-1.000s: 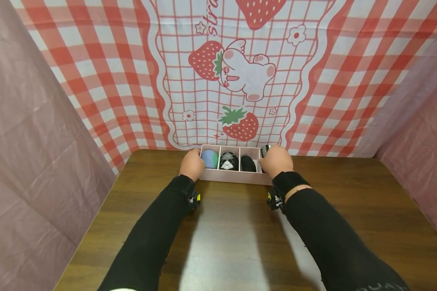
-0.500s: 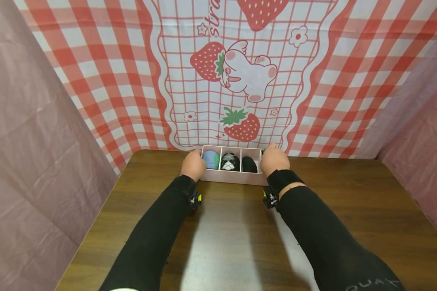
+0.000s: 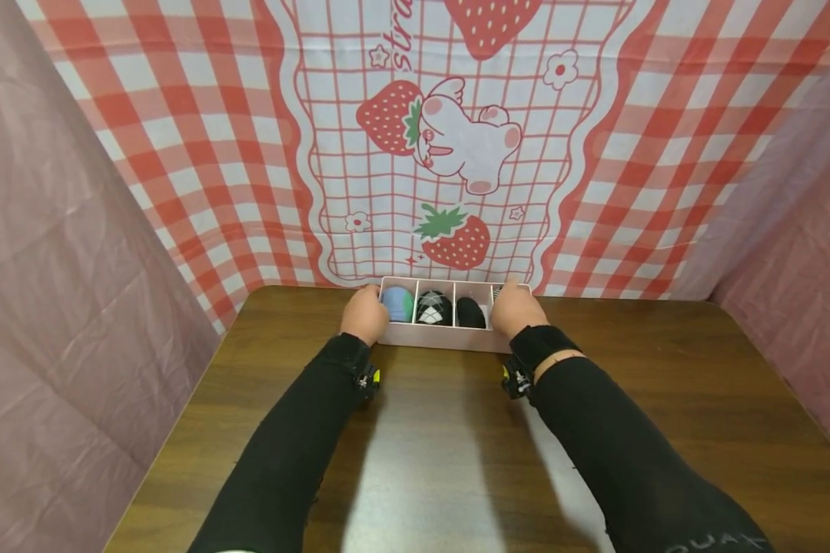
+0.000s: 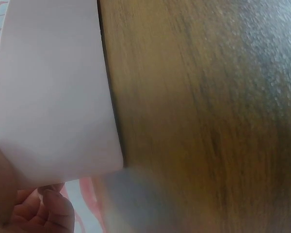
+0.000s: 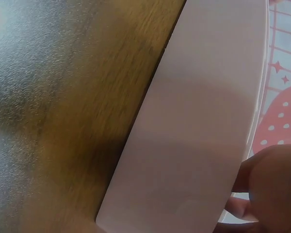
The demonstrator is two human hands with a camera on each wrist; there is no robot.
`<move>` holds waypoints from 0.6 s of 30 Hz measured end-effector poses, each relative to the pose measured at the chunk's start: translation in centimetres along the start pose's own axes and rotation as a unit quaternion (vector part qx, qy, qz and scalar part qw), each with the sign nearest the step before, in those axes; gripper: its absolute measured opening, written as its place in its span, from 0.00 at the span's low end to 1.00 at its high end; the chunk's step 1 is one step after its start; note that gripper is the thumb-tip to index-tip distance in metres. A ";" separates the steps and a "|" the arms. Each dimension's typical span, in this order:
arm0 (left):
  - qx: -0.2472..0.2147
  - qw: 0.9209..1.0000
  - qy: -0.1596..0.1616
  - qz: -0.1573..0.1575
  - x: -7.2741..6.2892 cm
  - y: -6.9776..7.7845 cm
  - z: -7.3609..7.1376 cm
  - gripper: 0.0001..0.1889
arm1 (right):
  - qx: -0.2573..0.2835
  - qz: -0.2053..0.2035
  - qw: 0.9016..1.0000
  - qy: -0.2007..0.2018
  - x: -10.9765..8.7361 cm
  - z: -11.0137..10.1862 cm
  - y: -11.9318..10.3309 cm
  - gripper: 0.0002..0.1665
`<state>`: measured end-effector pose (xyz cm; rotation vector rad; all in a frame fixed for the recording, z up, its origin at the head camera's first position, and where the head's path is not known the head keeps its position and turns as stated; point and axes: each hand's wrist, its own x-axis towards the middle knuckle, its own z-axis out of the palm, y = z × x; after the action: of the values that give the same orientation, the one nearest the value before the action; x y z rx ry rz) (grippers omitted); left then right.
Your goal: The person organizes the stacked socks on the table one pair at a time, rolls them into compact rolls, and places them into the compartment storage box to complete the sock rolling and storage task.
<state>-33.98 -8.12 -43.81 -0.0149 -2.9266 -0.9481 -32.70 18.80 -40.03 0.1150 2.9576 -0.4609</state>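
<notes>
A pale pink divided storage box (image 3: 443, 335) stands at the back of the table. From left to right it holds a blue and green rolled sock (image 3: 397, 304), a black argyle one (image 3: 433, 308) and a plain black one (image 3: 470, 312). My left hand (image 3: 365, 314) grips the box's left end, its fingers (image 4: 51, 208) curled behind that end in the left wrist view. My right hand (image 3: 519, 308) covers the rightmost compartment, fingers (image 5: 240, 208) inside the rim. A bit of striped fabric (image 3: 496, 292) shows beside it; I cannot tell whether the fingers hold it.
The brown wooden table (image 3: 429, 445) reaches forward from the box. Right behind the box hangs a red-and-white checked cloth (image 3: 449, 177) with strawberries. Pink curtains (image 3: 62, 292) close off both sides.
My right hand has shifted slightly left and down over the rightmost compartment, hiding most of the striped fabric that showed earlier. My left hand stays at the box's left end.
</notes>
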 end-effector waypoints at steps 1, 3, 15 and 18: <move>0.001 1.000 0.000 0.000 0.0 -0.1 0.0 0.20 | -0.005 -0.005 1.000 -0.005 -0.1 0.0 0.0 0.30; 0.001 1.000 -0.001 -0.002 0.1 -0.1 0.1 0.20 | -0.015 -0.013 1.000 -0.007 -0.3 0.0 0.1 0.25; 0.022 1.000 -0.011 0.002 0.0 0.2 -0.2 0.19 | -0.122 -0.027 0.991 0.045 -1.2 0.3 0.4 0.21; 0.050 0.998 -0.018 0.018 0.1 0.0 -0.5 0.18 | -0.111 -0.030 0.992 0.049 -1.5 0.3 0.5 0.22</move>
<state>-34.02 -8.37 -43.42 -0.0810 -2.9921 -0.8053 -31.09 19.05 -40.21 0.0245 3.0905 -0.1344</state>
